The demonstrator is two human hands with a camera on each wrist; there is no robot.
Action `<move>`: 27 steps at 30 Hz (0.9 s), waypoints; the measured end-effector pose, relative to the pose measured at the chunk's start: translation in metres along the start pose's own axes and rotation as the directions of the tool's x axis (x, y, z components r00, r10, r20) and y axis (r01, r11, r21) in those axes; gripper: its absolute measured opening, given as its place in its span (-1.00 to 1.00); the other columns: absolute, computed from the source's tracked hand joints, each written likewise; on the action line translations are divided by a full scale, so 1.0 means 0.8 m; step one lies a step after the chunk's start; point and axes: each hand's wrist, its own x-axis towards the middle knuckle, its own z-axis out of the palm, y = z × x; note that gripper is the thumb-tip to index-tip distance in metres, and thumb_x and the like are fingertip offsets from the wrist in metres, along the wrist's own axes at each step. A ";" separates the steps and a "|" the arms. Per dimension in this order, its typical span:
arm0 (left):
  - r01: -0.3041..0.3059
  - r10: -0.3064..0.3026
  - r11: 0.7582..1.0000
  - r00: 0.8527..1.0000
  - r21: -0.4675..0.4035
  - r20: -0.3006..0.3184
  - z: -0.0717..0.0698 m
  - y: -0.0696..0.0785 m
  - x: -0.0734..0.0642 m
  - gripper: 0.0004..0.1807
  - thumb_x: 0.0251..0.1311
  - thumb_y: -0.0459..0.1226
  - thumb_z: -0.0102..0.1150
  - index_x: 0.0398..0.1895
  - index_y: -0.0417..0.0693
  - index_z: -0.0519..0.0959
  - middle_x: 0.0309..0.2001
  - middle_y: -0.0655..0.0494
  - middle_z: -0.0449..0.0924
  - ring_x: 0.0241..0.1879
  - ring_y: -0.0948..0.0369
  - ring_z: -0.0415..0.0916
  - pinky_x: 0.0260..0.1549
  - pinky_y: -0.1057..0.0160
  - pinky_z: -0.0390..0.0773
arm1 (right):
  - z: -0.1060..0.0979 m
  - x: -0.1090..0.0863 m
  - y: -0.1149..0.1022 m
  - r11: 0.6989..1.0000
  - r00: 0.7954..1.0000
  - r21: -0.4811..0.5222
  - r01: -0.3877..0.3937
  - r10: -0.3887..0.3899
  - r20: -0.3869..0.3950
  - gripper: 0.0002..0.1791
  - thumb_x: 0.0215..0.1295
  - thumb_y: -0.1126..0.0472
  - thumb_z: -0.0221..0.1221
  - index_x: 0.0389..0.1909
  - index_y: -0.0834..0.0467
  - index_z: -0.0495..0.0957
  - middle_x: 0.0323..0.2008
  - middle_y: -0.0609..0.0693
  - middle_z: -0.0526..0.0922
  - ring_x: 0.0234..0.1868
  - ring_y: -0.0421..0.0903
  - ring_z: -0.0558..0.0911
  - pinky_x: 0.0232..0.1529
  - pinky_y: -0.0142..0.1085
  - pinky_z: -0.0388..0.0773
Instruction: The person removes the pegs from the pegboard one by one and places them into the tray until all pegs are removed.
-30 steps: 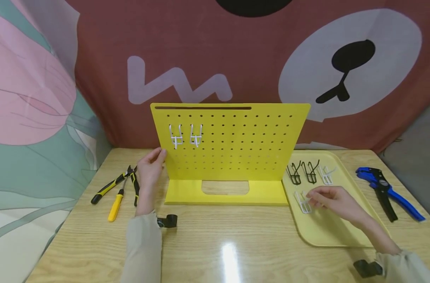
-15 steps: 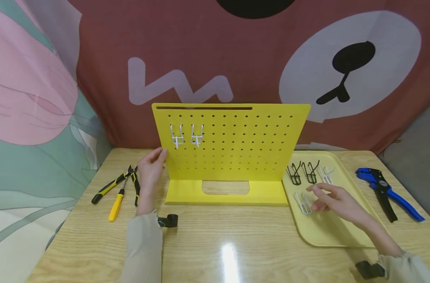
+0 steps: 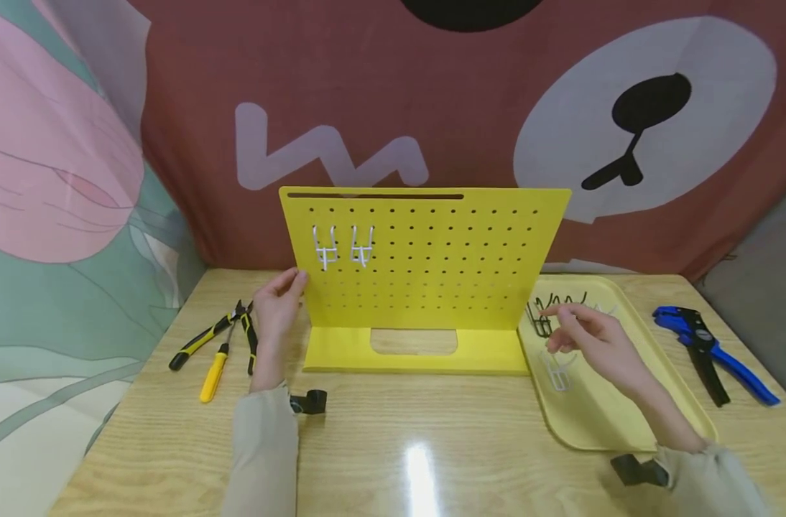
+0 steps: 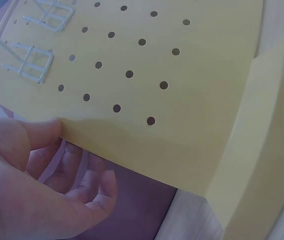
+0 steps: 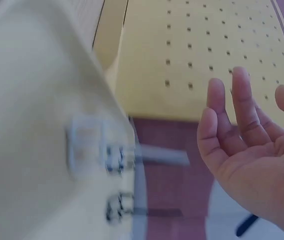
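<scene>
My left hand (image 3: 278, 305) grips the left edge of a yellow pegboard (image 3: 445, 287), thumb in front and fingers behind in the left wrist view. Two white wire hooks hang at the board's upper left, one (image 3: 325, 253) nearer the edge and another (image 3: 362, 253) beside it. Over a pale yellow tray (image 3: 616, 424) hovers my right hand (image 3: 593, 346), its fingers loosely bent and holding nothing in the right wrist view. A white wire hook (image 3: 558, 377) lies below it in the tray. Black wire hooks (image 3: 541, 327) and another white one lie farther back, partly hidden by the hand.
Left of the board lie yellow-and-black pliers (image 3: 202, 346) and a yellow-handled screwdriver (image 3: 215, 375). A blue-and-black hand tool (image 3: 706, 352) rests right of the tray. A patterned cloth (image 3: 367, 86) hangs behind the wooden table (image 3: 367, 445).
My right hand has moved away from the front white hook in the tray, up and slightly left toward the black hooks. My left hand keeps its grip on the board.
</scene>
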 end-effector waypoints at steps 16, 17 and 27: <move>0.015 -0.015 1.000 1.000 -0.005 0.019 0.000 0.001 -0.001 -0.57 0.32 -0.15 0.15 0.20 -0.11 0.52 0.13 0.02 0.52 -0.12 0.29 0.45 -0.17 0.32 0.51 | 0.132 0.069 -0.023 0.990 0.992 0.124 -0.074 0.059 0.116 -0.60 0.52 0.11 -0.06 0.02 0.38 0.52 -0.45 0.11 0.66 -0.40 -0.03 0.65 -0.29 -0.07 0.61; 0.015 -0.015 1.000 1.000 -0.006 0.017 0.001 0.000 -0.001 -0.57 0.32 -0.15 0.15 0.20 -0.11 0.52 0.13 0.02 0.52 -0.12 0.28 0.45 -0.16 0.31 0.50 | 0.138 0.074 -0.027 0.991 0.991 0.118 -0.060 0.045 0.124 -0.61 0.51 0.12 -0.05 0.02 0.37 0.53 -0.45 0.10 0.66 -0.40 -0.03 0.65 -0.29 -0.05 0.61; 0.010 -0.010 1.000 1.000 -0.003 0.013 0.002 -0.002 0.000 -0.58 0.32 -0.15 0.14 0.19 -0.13 0.53 0.10 -0.01 0.52 -0.12 0.27 0.45 -0.16 0.29 0.49 | 0.174 0.112 -0.077 0.989 0.984 0.151 0.009 -0.036 0.172 -0.63 0.48 0.12 0.01 0.01 0.36 0.54 -0.38 0.20 0.65 -0.34 0.18 0.64 -0.22 0.03 0.59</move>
